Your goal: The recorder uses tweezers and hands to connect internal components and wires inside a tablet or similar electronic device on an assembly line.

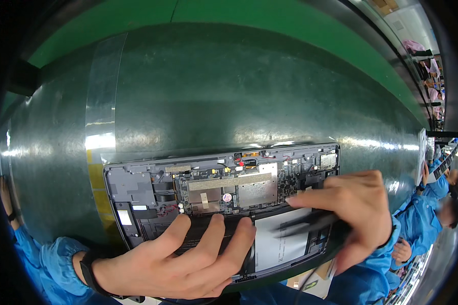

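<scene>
An opened tablet-like device lies in front of me, its inside facing up. It shows a circuit board with metal shields, a round sticker and thin cables. My left hand rests across the lower left part, fingers spread, fingertips on a black battery-like panel just under the board. At the lower right, my right hand hovers with the index finger stretched toward the board's edge. Below that finger it grips dark tweezers, blurred by motion, over a white label. The tweezer tips are smeared.
The device lies on a dark green mat, with clear tape and yellow tape at left. A co-worker in blue sits at right; another person's hand shows at far left. Paper or packaging lies below the device.
</scene>
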A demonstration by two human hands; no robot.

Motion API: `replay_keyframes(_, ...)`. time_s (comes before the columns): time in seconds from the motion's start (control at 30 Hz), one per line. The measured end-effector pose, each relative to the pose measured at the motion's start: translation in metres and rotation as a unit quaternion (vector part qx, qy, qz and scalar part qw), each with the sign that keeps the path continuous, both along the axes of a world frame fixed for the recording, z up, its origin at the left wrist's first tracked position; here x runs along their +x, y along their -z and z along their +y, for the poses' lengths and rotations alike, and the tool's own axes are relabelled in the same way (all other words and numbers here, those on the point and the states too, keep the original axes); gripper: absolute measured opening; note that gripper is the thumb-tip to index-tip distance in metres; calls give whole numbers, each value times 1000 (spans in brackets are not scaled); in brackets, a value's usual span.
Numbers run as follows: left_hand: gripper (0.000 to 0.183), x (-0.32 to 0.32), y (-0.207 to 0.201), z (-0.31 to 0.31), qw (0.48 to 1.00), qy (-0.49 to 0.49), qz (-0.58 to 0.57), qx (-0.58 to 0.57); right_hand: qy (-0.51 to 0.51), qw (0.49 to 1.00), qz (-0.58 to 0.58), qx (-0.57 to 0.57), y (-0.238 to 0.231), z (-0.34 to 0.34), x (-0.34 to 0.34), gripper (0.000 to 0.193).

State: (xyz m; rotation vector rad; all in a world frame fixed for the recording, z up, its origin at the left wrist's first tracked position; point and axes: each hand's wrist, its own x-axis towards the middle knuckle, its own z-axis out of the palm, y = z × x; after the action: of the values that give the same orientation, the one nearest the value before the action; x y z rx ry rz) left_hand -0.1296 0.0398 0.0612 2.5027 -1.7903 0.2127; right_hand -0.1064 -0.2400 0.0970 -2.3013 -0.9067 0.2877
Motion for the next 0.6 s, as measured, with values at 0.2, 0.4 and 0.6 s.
replay_keyframes(0.2, 53, 0, 1, 0, 1000, 5, -3, -1, 189, 970, 137, 61, -9, -1, -14, 31)
replay_keyframes(0.4, 54, 0, 1, -3, 1000, 10, -10, -7, 170, 966, 193, 14, -10, 7, -10, 16)
replay_keyframes(0.6, 56, -2, -4, -5, 1000, -9, -4, 28, 276, 916, 288, 29, -6, 13, -12, 15)
